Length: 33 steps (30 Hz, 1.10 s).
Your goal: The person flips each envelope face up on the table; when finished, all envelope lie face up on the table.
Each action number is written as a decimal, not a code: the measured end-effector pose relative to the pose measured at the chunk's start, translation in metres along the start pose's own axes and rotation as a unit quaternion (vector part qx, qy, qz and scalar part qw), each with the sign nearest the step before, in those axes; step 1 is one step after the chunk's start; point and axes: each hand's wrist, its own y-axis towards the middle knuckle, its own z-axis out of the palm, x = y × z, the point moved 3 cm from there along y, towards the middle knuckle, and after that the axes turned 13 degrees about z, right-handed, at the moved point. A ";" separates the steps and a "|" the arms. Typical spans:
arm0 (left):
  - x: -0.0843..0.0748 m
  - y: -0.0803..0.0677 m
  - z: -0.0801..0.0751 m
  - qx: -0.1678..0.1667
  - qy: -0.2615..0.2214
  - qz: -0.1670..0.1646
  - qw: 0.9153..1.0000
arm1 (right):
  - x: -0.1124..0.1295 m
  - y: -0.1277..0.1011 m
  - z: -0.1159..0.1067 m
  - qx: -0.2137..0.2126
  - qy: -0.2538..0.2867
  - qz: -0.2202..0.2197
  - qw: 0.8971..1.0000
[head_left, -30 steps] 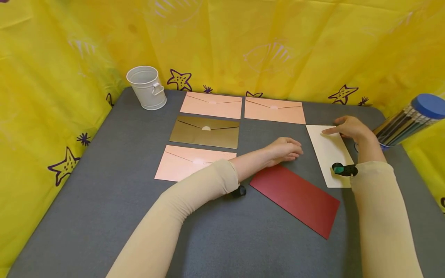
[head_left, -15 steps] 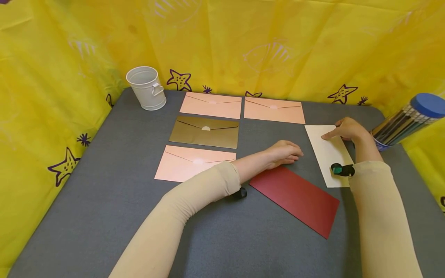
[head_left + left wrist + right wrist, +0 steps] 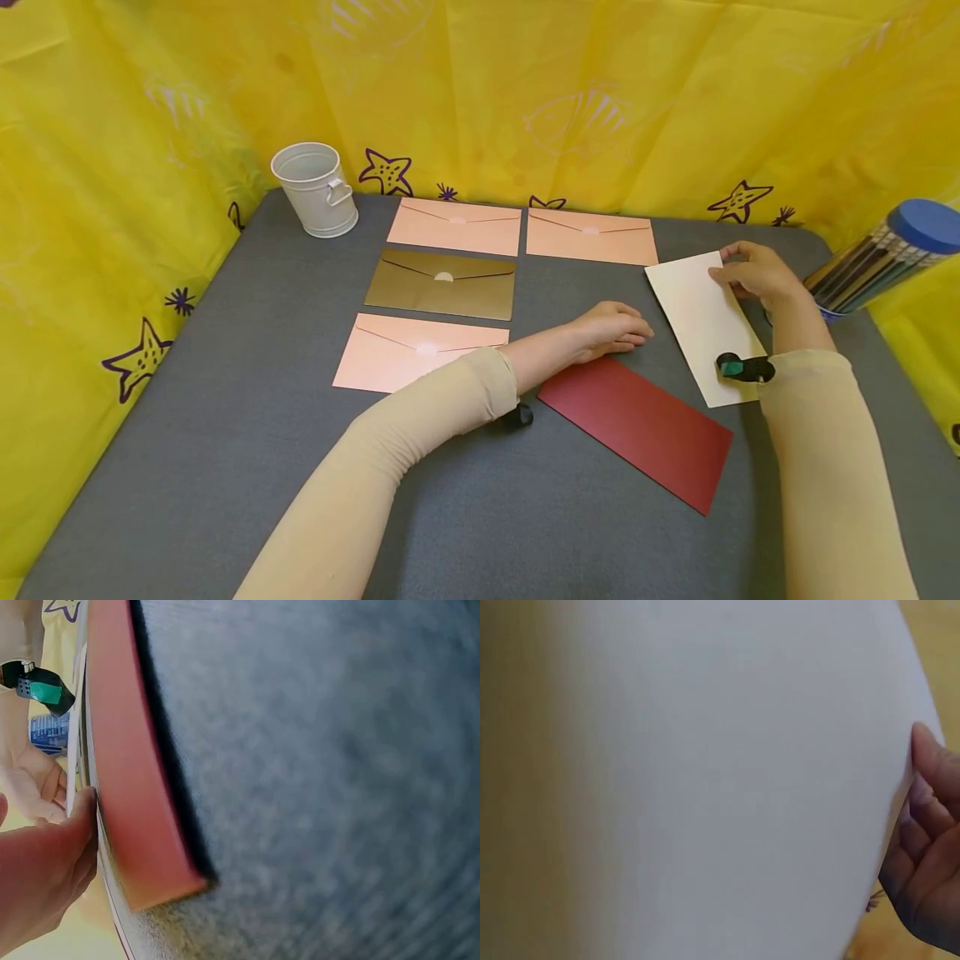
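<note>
The grey counter (image 3: 225,467) carries all items, backed by a yellow curtain (image 3: 525,83) printed with stars. The dark red envelope (image 3: 637,429) lies flat at centre front, set diagonally. The cream envelope (image 3: 701,321) sits right of it, its far end raised off the counter and its near end down by the right wrist. Three pink envelopes lie flat: two side by side at the back (image 3: 455,226) (image 3: 591,237), one nearer (image 3: 416,350). A gold envelope (image 3: 442,283) lies between the back-left and the near pink ones. A white metal bucket (image 3: 315,189) stands upright at the back-left corner. A pencil tube with a blue cap (image 3: 885,258) leans at the right edge.

The right hand (image 3: 753,271) pinches the far right corner of the cream envelope, thumb on the upper face. The left hand (image 3: 611,327) rests palm-down, fingers relaxed, at the far corner of the dark red envelope; the left wrist view shows a fingertip touching its edge.
</note>
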 end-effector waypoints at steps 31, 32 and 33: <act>-0.032 0.004 -0.059 -0.184 -0.103 0.119 0.970 | 0.085 -0.023 0.044 0.013 -0.011 -0.096 0.995; -0.034 0.003 -0.064 -0.187 -0.105 0.123 0.969 | 0.084 -0.024 0.043 0.010 -0.018 -0.094 0.995; -0.036 0.002 -0.069 -0.191 -0.108 0.126 0.968 | 0.083 -0.024 0.042 0.007 -0.024 -0.092 0.995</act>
